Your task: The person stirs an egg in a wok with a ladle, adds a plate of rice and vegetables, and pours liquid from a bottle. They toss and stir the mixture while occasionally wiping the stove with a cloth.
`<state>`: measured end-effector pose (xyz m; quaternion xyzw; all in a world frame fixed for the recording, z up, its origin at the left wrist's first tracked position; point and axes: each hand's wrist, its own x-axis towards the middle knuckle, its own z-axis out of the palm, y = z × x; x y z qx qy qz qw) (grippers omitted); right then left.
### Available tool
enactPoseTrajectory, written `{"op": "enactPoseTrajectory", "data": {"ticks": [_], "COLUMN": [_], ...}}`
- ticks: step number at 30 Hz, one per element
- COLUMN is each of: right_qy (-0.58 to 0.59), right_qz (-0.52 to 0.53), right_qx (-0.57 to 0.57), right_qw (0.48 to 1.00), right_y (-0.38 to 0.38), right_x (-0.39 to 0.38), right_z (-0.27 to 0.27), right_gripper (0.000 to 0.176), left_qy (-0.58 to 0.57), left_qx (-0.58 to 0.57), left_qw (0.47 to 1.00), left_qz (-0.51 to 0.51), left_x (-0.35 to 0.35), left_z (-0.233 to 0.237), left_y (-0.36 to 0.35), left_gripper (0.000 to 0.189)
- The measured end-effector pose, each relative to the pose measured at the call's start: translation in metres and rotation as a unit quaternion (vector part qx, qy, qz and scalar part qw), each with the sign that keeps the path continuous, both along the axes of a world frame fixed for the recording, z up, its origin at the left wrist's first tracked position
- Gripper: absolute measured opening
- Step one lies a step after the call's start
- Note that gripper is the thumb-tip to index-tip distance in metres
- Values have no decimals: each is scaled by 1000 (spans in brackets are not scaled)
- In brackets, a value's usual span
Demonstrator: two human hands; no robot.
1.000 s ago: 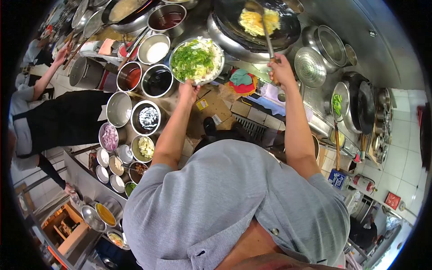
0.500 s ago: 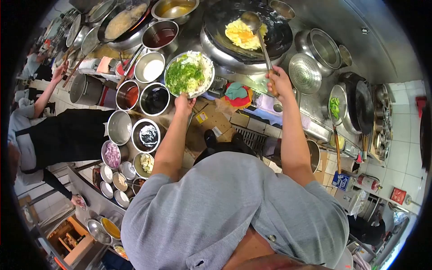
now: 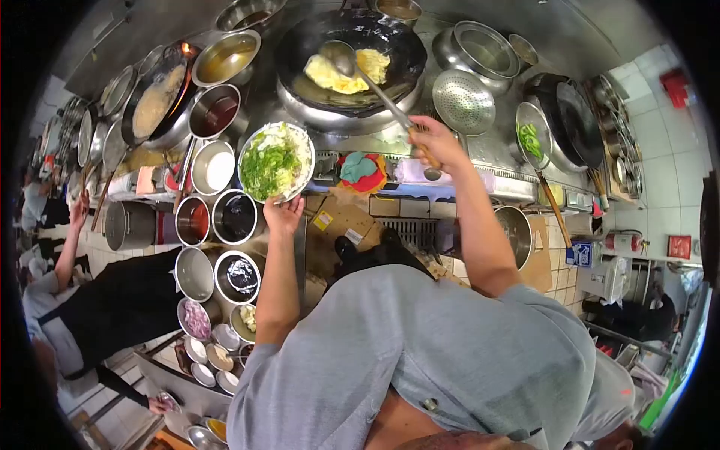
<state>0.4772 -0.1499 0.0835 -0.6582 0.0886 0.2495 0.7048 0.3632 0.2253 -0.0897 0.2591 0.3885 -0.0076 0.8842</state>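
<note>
No text can be read: white markings on a blue box (image 3: pixel 582 254) and print on the yellow label (image 3: pixel 323 220) on cardboard (image 3: pixel 337 208) are too small.

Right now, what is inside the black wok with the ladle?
The wok holds yellow, egg-like food. The ladle covers part of it; what lies under the food or the ladle's bowl is hidden.

The steel counter (image 3: pixel 369 144) bears a round metal base (image 3: pixel 324 114) that holds a black wok (image 3: pixel 405 56), a perforated strainer (image 3: pixel 463 103) just beside it, and nested metal bowls (image 3: pixel 486 48). Colored cloths (image 3: pixel 361 172) and a pale towel (image 3: pixel 421 171) lie along its front edge. Cardboard (image 3: pixel 341 215) lies on the tiled floor (image 3: pixel 562 279)
</note>
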Motion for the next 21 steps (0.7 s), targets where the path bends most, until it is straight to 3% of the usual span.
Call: {"op": "enactPoseTrajectory", "data": {"ticks": [1, 4, 5, 7, 9, 10, 13, 14, 15, 16, 17, 18, 19, 21], "right_qy": [-1, -102, -101, -217, -74, -58, -20, -20, -54, -87, -83, -145, -208, -95], "right_qz": [-4, 9, 11, -44, -30, -37, -6, -4, 0, 6, 14, -11, -36, -44], "right_qx": [1, -228, -227, -307, -160, -78, -11, -10, -91, -170, -170, -238, -304, -172], "right_qw": [1000, 968, 969, 926, 984, 995, 1000, 1000, 994, 981, 982, 960, 929, 980], "right_y": [-12, -14, -1, 25, 44, 38, -22, -33, -40, -41, -29, -8, 13, 44], "right_x": [-1, 3, 16, 40, 18, 14, -3, 0, 3, 5, 16, 30, 37, 32], "right_z": [7, 26, 7, -44, -15, -18, -5, 3, 10, 10, 0, -17, -28, -25], "right_gripper": [46, 47, 47, 49, 51, 53, 51, 51, 50, 50, 50, 50, 50, 51], "left_qy": [-1, -13, -12, -5, 0, 3, 19, 37, 61, 69, 81, 90, 93, 98], "left_qx": [1, -47, -47, -103, -111, -111, -81, -37, 6, 6, 47, 87, 84, 228], "left_qw": [1000, 998, 998, 991, 991, 992, 996, 998, 994, 995, 983, 963, 964, 911], "left_qz": [-4, 33, 34, 82, 71, 59, 16, -38, -86, -78, -158, -238, -234, -330], "left_x": [-2, -21, -27, -39, -53, -62, -82, -91, -104, -119, -129, -137, -140, -135], "left_z": [5, 9, 6, 1, -2, -6, -16, -10, -8, -24, -41, -54, -48, -26], "left_y": [-2, -9, -10, -14, -17, -17, -21, -29, -33, -27, -23, -22, -28, -43], "left_gripper": [47, 65, 65, 66, 62, 59, 48, 41, 35, 35, 28, 24, 24, 21]}}
